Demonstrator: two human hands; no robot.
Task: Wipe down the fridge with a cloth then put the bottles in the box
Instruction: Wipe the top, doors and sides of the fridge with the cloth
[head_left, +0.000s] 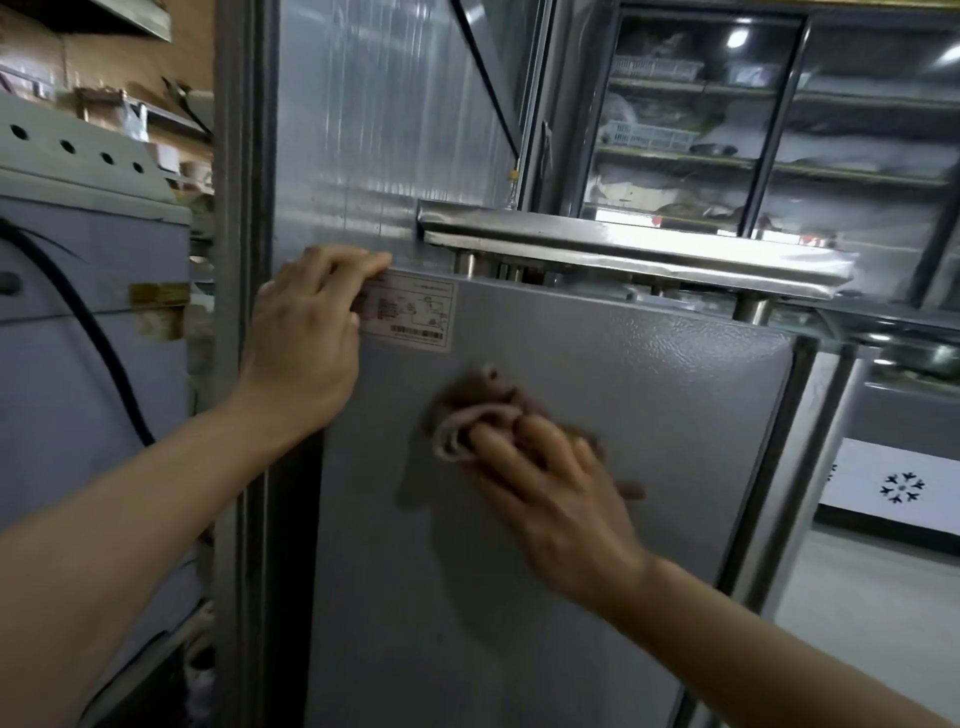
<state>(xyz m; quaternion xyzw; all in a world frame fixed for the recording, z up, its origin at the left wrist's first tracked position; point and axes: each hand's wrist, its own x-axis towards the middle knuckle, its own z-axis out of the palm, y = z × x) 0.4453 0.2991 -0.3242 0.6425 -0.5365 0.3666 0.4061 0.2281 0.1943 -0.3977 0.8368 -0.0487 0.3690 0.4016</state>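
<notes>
At the far left we see our left hand (306, 338) braced against the upper left corner of the grey textured metal fridge side panel (597, 519), fingers curled over the panel's top edge and partly covering the white rectangular rating label (415, 312). This grip steadies us; the panel is rigid and fixed, so we judge it will take firm pressure without flexing. Moving right, the crumpled brown cloth (472, 410) lies flat against the panel just below the label, pinned there by our right hand (550, 493), whose fingers are spread and pressed onto it rather than closed around it. We judge the cloth soft, light and limp: it will bunch and slide under the palm, so we hold it by pressing down across its middle, keeping loose folds tucked beneath the fingers. Blur around the cloth hides its exact outline. Above right, a stainless steel shelf (675, 254) overhangs the panel. No bottles or box are visible.
</notes>
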